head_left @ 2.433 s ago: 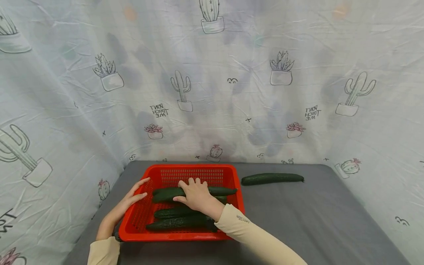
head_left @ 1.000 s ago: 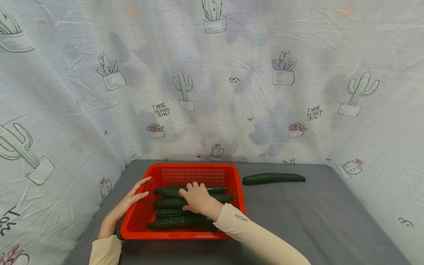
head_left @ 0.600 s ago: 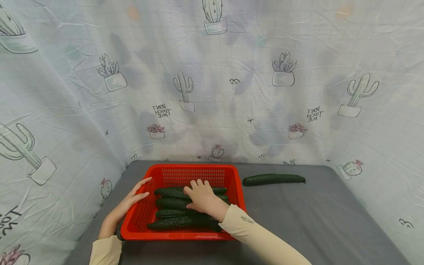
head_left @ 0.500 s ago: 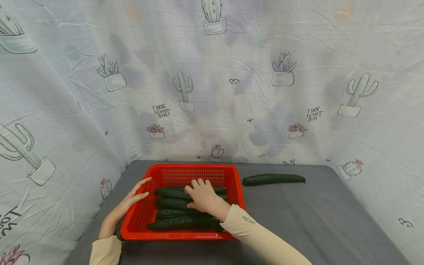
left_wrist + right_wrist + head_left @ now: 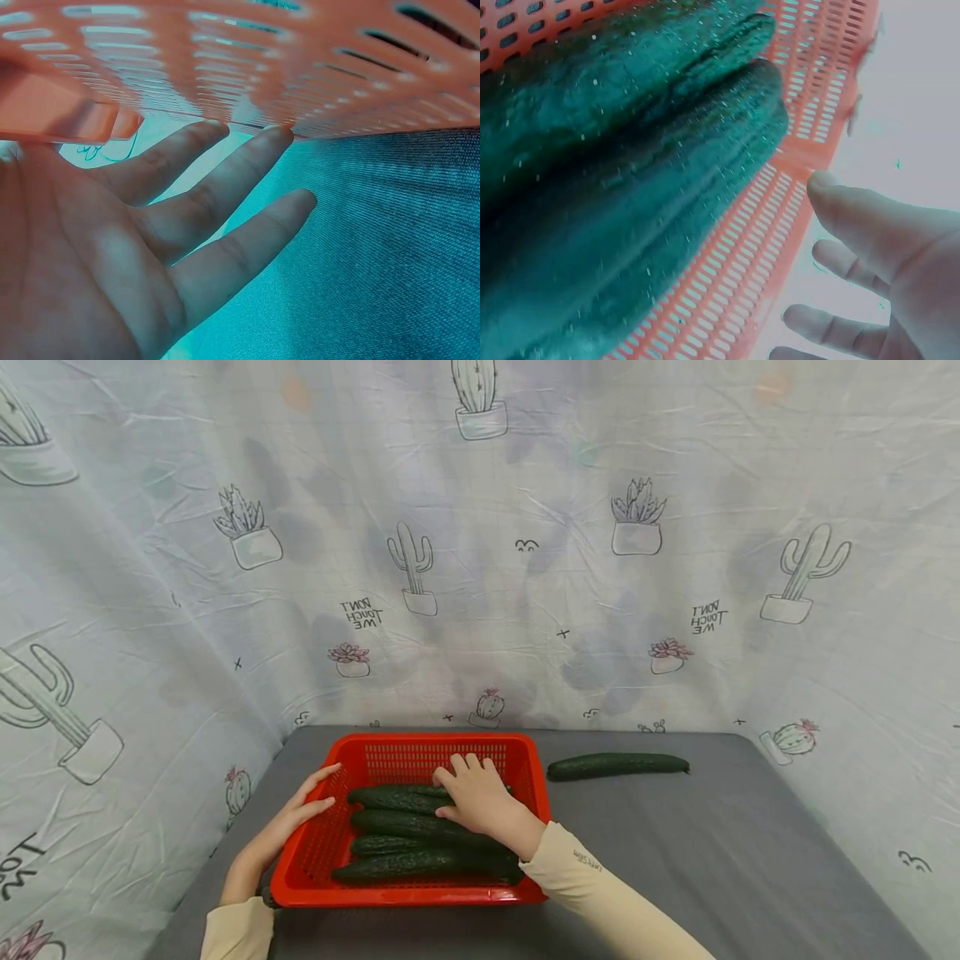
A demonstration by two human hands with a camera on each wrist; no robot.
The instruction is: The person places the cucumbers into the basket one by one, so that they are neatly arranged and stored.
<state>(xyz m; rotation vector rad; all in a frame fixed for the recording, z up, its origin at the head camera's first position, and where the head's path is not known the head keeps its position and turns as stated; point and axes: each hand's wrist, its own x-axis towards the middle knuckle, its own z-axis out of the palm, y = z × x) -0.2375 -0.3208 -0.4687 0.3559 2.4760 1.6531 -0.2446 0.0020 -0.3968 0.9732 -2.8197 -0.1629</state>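
Several dark green cucumbers point(image 5: 405, 863) lie side by side in a red plastic basket point(image 5: 431, 737). My right hand point(image 5: 480, 797) hovers over the right part of the back cucumbers point(image 5: 386, 797), fingers spread. In the right wrist view, the hand point(image 5: 922, 277) shows loose fingers apart from the bumpy cucumbers point(image 5: 645, 187), with nothing gripped. On the basket's left side, my left hand point(image 5: 288, 817) rests with extended fingers. The left wrist view shows straight fingertips touching the outside of the slotted wall point(image 5: 247, 67); the thumb is out of sight there.
A single cucumber point(image 5: 617, 766) lies on the grey table point(image 5: 675, 843), right of the basket near the back edge. Behind and at both sides hangs a pale curtain point(image 5: 480, 577) printed with potted cacti.
Cucumbers at the back of the basket have shifted into a more even row. My right hand has let go and moved rightward, slightly up. The left hand stays at the basket's side.
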